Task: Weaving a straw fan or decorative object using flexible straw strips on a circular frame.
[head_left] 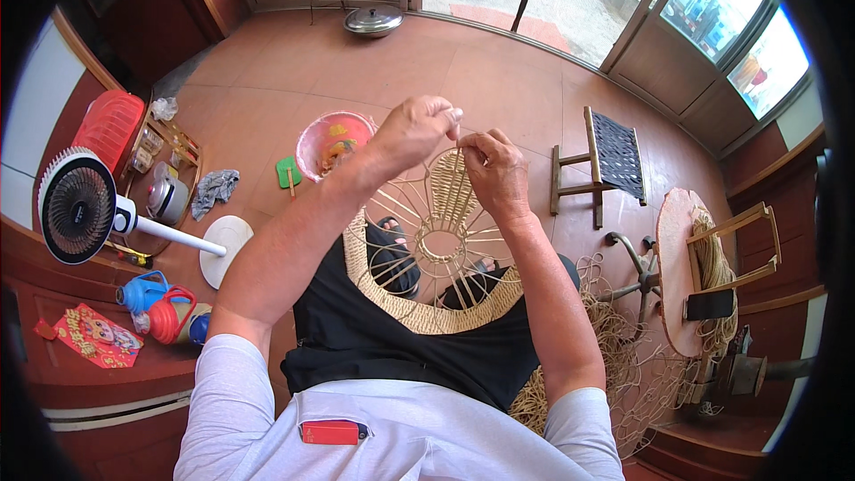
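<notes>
The frame (443, 243) rests across the person's lap, near and central: a woven band (426, 319) along its near edge, bare spokes around a small ring, and a woven fan (450, 185) on its far side. Above the fan, both hands are up close together. The left hand (411, 132) and right hand (497, 169) each have a pinching grip, seemingly on a thin strand (459, 141), though its path is hard to make out. Too hard a pull could snap it or drag spokes askew; slack could leave the weave loose. Resting on the trousers (325, 338), the frame could tilt if tugged. To the near right, loose cord (614, 338) sprawls by the wheeled base (639, 283) and could snag there.
</notes>
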`<state>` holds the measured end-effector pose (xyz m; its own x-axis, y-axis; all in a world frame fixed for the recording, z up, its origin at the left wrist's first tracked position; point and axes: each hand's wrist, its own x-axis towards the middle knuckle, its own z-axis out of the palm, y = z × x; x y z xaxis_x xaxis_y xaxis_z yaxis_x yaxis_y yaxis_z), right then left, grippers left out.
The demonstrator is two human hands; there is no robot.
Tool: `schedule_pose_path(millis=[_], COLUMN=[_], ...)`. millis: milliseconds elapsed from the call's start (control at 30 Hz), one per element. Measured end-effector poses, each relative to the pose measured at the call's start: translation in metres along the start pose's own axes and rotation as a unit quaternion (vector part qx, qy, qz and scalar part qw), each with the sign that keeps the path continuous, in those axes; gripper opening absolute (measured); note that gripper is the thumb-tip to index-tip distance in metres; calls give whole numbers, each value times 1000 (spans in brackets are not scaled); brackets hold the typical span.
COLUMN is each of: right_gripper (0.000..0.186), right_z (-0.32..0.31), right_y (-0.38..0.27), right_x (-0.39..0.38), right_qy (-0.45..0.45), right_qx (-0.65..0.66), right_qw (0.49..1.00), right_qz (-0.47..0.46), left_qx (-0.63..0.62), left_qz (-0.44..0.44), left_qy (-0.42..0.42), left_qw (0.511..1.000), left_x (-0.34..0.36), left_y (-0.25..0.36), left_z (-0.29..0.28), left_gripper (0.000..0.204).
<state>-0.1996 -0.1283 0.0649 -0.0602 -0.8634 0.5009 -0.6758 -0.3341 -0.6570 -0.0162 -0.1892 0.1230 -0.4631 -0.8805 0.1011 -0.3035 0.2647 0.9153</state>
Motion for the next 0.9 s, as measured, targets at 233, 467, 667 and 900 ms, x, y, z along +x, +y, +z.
schedule_pose_path(millis=[233, 467, 667, 900], right_gripper=[12, 20, 20, 25], right_z=[-1, 3, 6, 35], right_y=[-17, 4, 16, 13], right_x=[6, 11, 12, 22], right_qy=[-5, -22, -34, -66], right_qx=[35, -14, -17, 79], right_qw=[999, 998, 994, 981], right_qz=[4, 58, 100, 167], left_qx=[-95, -170, -70, 465], left_qz=[-3, 86, 47, -29], left_qy=[-8, 152, 477, 732], left_qw=[995, 970, 875, 496], left_x=[-12, -57, -144, -410], left_y=[46, 97, 105, 212], left_z=[-51, -207, -442, -750], left_gripper=[37, 27, 28, 58])
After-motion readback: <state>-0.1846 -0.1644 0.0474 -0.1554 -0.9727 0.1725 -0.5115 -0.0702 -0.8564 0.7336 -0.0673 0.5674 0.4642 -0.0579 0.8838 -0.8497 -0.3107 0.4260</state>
